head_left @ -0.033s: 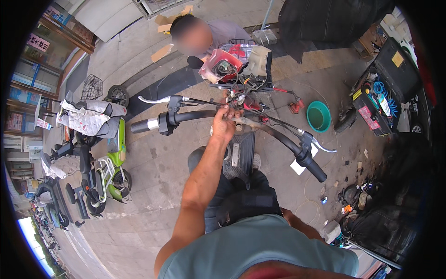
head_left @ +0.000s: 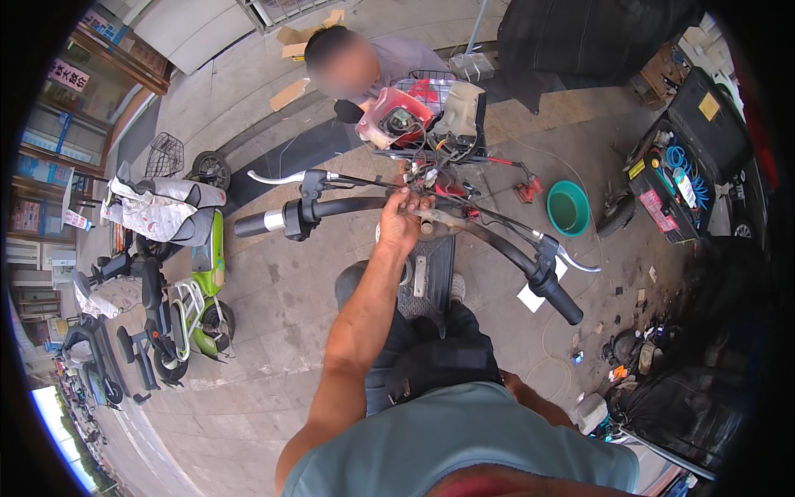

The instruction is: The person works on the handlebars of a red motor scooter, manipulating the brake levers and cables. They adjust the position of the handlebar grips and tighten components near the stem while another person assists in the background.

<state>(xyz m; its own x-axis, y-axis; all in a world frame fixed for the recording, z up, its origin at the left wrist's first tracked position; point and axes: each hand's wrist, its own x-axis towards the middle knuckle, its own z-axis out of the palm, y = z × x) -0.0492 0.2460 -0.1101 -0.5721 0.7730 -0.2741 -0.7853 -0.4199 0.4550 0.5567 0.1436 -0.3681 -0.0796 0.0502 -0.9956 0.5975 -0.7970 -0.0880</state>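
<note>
My left hand (head_left: pixel 401 219) is closed around the middle of a bare handlebar (head_left: pixel 348 205), beside its clamp. Black grips and silver brake levers sit at both ends of the bar. Loose cables and wires (head_left: pixel 431 170) are bunched just beyond my fingers. Past them is the scooter's opened front, with a red plastic shell (head_left: pixel 383 110) and a wire basket (head_left: pixel 424 81). Low on the right, my right arm (head_left: pixel 534 399) hangs by my hip; its fingers are hidden beside a black waist pouch (head_left: pixel 443 364). The scooter's footboard (head_left: pixel 435 277) shows below the bar.
A person (head_left: pixel 406 58) crouches beyond the scooter's front. On the right are a green basin (head_left: pixel 568 207), a red power tool (head_left: pixel 527 190) and an open black toolbox (head_left: pixel 667 178). Parked scooters, one green (head_left: pixel 217 265), line the left. Litter (head_left: pixel 633 356) lies at the lower right.
</note>
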